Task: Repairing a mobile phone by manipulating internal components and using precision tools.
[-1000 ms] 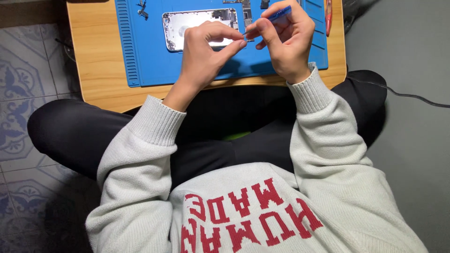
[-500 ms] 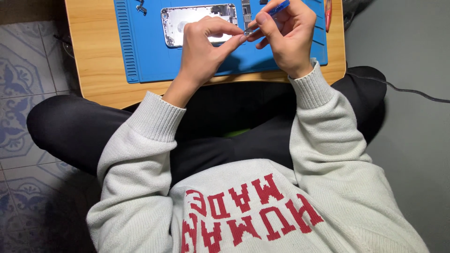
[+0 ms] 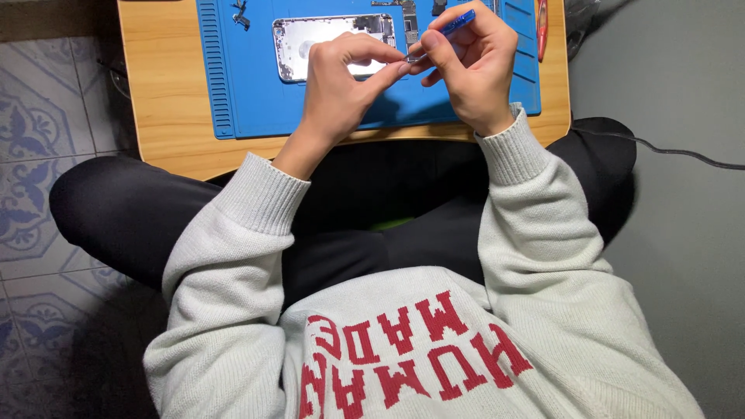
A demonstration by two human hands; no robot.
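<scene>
Two hands (image 3: 341, 85) (image 3: 469, 66), one blue tool (image 3: 458, 19), one opened phone shell (image 3: 326, 35), one blue mat (image 3: 233, 85).

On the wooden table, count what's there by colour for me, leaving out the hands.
Blue: 2, the work mat and the tool in the right hand
Silver: 1, the opened phone shell by the left hand
Red: 1, the handle at the mat's right edge
Total: 4

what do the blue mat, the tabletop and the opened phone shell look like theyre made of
Blue work mat: probably silicone or rubber; matte, with moulded ridges and compartments.
Light tabletop: wood or wood-look laminate; grain lines show, smooth finish.
Silver phone shell: looks like metal; pale grey and reflective inside.
</scene>
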